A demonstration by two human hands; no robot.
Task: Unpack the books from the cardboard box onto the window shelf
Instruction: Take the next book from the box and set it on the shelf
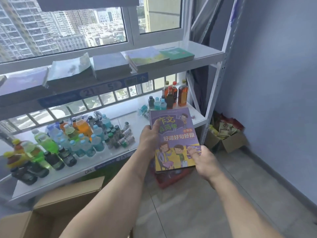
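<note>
Both hands hold a small stack of purple books (pixel 175 134) with cartoon covers, raised in front of the lower shelf. My left hand (pixel 149 140) grips the stack's left edge with the thumb on the cover. Gripping the bottom right corner is my right hand (pixel 204 160). The open cardboard box (pixel 56 208) sits at the bottom left, its inside hidden. On the white window shelf (pixel 205 50) above lie several book stacks, among them a green book (pixel 178 54) and a pale stack (pixel 147 58).
The lower shelf (pixel 130 115) is crowded with many coloured bottles (pixel 72 140) and three amber ones (pixel 176 95) at the right. A second box of snack packets (pixel 226 136) stands by the blue wall. A red object (pixel 171 177) lies on the grey floor.
</note>
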